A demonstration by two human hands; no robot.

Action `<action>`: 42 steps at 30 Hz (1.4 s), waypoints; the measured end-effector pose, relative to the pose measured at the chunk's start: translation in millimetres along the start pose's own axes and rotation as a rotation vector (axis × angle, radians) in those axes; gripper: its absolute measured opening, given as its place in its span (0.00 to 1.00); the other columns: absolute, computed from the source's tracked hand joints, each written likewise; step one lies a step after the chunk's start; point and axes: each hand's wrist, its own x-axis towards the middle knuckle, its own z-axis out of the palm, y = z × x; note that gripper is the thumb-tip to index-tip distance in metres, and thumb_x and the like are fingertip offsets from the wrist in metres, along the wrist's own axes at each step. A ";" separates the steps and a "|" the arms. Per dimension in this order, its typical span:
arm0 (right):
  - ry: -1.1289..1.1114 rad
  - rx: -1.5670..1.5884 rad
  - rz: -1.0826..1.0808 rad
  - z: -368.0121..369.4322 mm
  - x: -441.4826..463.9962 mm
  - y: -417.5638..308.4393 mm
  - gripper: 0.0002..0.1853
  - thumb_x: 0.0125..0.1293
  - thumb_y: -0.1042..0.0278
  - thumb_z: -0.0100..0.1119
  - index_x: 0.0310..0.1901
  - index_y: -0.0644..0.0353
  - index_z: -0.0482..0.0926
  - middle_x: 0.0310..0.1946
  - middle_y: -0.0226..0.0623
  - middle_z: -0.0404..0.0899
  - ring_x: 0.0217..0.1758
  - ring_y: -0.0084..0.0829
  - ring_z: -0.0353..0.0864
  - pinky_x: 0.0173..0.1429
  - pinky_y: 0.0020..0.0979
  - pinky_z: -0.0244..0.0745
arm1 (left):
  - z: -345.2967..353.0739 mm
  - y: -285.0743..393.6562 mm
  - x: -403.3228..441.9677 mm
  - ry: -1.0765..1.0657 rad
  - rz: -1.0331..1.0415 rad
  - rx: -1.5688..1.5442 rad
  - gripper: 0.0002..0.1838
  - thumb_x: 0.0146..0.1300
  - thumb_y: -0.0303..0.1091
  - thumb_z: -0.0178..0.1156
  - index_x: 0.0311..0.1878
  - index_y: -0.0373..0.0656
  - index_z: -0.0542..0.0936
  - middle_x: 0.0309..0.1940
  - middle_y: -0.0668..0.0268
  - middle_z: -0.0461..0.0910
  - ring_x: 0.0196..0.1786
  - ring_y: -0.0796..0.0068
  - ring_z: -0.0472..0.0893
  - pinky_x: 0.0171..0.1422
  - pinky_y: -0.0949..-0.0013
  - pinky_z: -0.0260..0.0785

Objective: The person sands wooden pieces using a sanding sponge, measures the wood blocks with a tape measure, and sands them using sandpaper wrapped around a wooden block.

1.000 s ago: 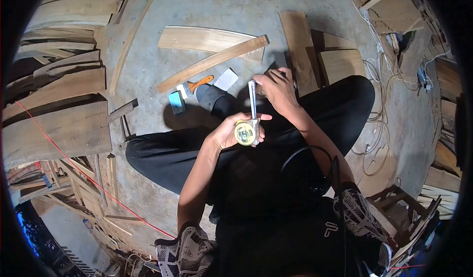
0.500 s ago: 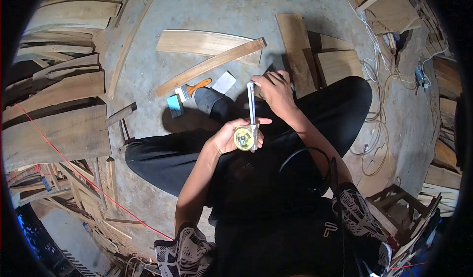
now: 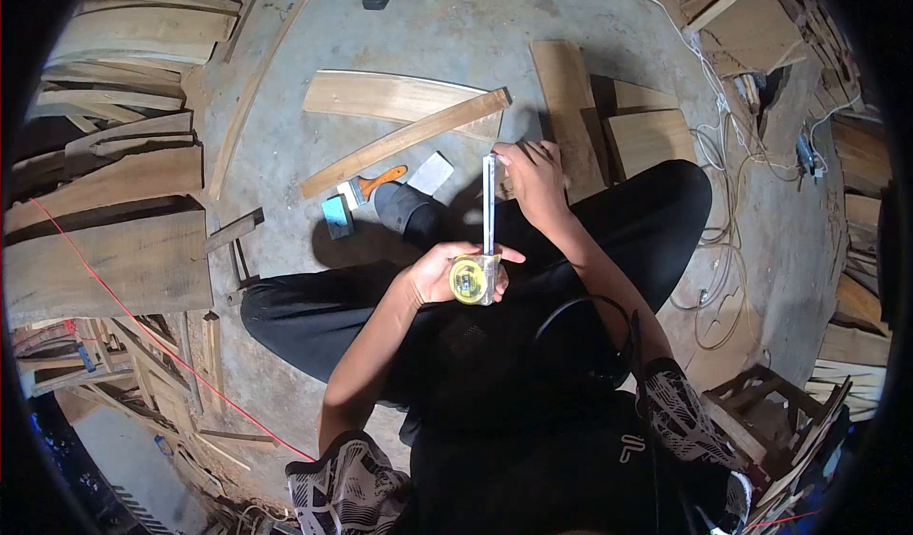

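Holding a tape measure (image 3: pixel 468 280) takes both hands here. L hand (image 3: pixel 439 273) has its round yellow case in the palm, fingers curled around it, w/ one finger poking out to the side. R hand (image 3: pixel 534 174) is up at the far end of the metal strip (image 3: pixel 489 207), thumb and finger pinching near the tip; the other fingers are bent, can't tell if they touch anything. The strip is out straight, prob. b/c there's a hand at each end. It's all in front of the body, over the dark pants (image 3: pixel 323 307), so prob. easy to look at.

On the floor (image 3: pixel 475 21), a brush (image 3: pixel 385 179) w/ an orange handle lies just beside a blue block (image 3: pixel 337 217), w/ a white pad (image 3: pixel 433 174) near, prob. put there for easy reach. A thin wood stick (image 3: pixel 409 140) lies across a wide board (image 3: pixel 361 93).

Containers: the tape's case holds the rest of the strip, prob. rolled up, but that's hidden. A wood frame (image 3: pixel 742 430) at bottom R looks kinda like a box w/ no lid; too dark to tell what's in it.
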 end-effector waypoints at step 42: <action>0.039 0.189 0.018 3.7 15.6 11.8 0.06 0.66 0.73 0.52 0.43 0.57 0.77 0.29 0.35 0.81 0.37 0.40 0.78 0.55 0.40 0.63 | -15.1 3.3 63.7 -0.056 0.341 0.087 0.17 0.72 0.47 0.53 0.43 0.39 0.75 0.38 0.59 0.75 0.44 0.63 0.78 0.52 0.58 0.74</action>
